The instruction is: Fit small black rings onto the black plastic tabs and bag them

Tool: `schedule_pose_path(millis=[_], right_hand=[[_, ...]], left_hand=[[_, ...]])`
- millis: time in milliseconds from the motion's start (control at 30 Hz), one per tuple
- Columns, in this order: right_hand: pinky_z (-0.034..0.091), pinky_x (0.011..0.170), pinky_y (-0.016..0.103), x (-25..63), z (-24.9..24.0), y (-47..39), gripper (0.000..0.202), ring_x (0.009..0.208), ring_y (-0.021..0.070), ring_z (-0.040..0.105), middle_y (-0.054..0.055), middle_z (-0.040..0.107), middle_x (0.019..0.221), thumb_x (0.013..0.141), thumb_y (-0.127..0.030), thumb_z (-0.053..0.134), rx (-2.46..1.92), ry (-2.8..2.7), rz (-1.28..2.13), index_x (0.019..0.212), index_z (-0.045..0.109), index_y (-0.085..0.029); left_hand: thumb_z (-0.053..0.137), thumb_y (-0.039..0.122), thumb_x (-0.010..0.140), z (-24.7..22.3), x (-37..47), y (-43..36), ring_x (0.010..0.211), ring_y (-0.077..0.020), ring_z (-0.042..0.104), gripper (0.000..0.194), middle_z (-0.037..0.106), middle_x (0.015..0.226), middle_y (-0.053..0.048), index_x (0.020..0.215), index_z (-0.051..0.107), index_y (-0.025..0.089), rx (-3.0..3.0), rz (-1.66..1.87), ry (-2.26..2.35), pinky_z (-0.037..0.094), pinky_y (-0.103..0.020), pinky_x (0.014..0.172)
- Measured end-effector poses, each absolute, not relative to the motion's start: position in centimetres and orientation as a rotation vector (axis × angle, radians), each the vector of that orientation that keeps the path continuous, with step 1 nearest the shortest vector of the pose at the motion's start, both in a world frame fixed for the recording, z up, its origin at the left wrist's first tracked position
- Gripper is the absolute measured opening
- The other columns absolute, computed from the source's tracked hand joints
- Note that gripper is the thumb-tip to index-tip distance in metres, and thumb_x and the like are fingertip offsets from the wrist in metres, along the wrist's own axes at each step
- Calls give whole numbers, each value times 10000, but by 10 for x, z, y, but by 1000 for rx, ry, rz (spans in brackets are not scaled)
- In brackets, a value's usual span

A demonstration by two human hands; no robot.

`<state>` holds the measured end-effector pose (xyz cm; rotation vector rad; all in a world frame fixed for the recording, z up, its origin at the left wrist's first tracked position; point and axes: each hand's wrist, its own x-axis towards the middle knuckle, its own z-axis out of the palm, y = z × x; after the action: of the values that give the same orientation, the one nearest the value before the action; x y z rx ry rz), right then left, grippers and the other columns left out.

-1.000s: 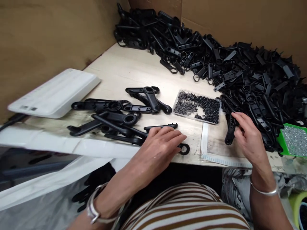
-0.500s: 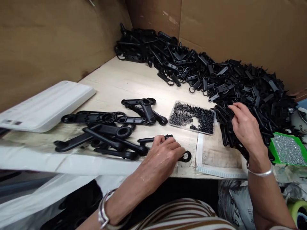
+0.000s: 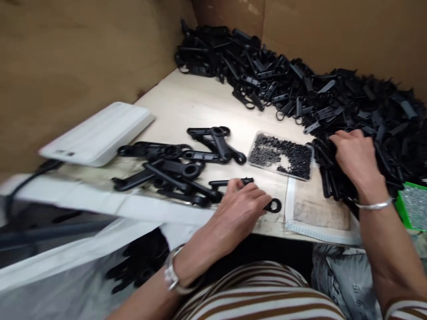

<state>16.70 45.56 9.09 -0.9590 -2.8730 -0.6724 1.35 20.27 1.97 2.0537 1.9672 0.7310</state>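
Our right hand [image 3: 358, 158] has reached farther into the black heap [image 3: 353, 111] than a second ago, while our left hand [image 3: 245, 202] has stayed about where it was. We find our way by the clear box [image 3: 279, 171] of tiny bits on the bench [image 3: 207, 102]. Our right hand is to the right of the box, its fingertips in among black parts, so we cannot tell how wide that grip is or if it has hold of one. Our left hand is on the near side of the box, a bit to the left, with bent fingers over a ring-ended part [image 3: 279, 206]. The ring pokes out past the fingers, but their tips are hidden, so we cannot tell if that grip is tight or only touching. More black arms make a small pile [image 3: 176, 166] well to the left of the box. To do this well, we think we should feel for one loose part, pinch its long bar, and lift it slowly so others do not come too. We should also keep both hands off the box, so no bits spill.
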Motion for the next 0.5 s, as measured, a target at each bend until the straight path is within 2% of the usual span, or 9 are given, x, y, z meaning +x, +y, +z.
schedule_pose_path(millis=[133, 233, 367, 500], right_hand=[[430, 870, 383, 183, 93, 440, 282, 1013, 259, 542, 98, 660, 1198, 978, -185, 435, -698, -2670, -369, 1109, 685, -176], [473, 923, 370, 192, 91, 413, 255, 1042, 245, 580, 101, 674, 1170, 972, -227, 486, -559, -2655, -86, 1106, 691, -158], [504, 924, 399, 199, 79, 380, 216, 1047, 227, 608, 81, 673, 1168, 949, -202, 530, -460, -2667, 198, 1096, 688, -201], [517, 926, 402, 203, 63, 358, 200, 1047, 215, 626, 85, 686, 1137, 940, -173, 542, -433, -2648, 478, 1071, 691, -198]], left_hand=[[582, 65, 867, 25, 16, 209, 859, -186, 590, 136, 701, 858, -21, 938, 613, 177, 1943, 730, 2018, 257, -353, 778], [621, 120, 868, 25, 15, 205, 868, -194, 592, 132, 702, 892, -25, 984, 600, 179, 1937, 729, 2047, 255, -355, 770], [614, 132, 871, 23, 11, 195, 890, -197, 594, 195, 703, 951, -29, 1052, 575, 194, 1953, 687, 2081, 255, -367, 778], [604, 120, 871, 22, 11, 191, 858, -191, 600, 164, 710, 913, -28, 1018, 591, 191, 1916, 695, 2119, 255, -365, 774]])
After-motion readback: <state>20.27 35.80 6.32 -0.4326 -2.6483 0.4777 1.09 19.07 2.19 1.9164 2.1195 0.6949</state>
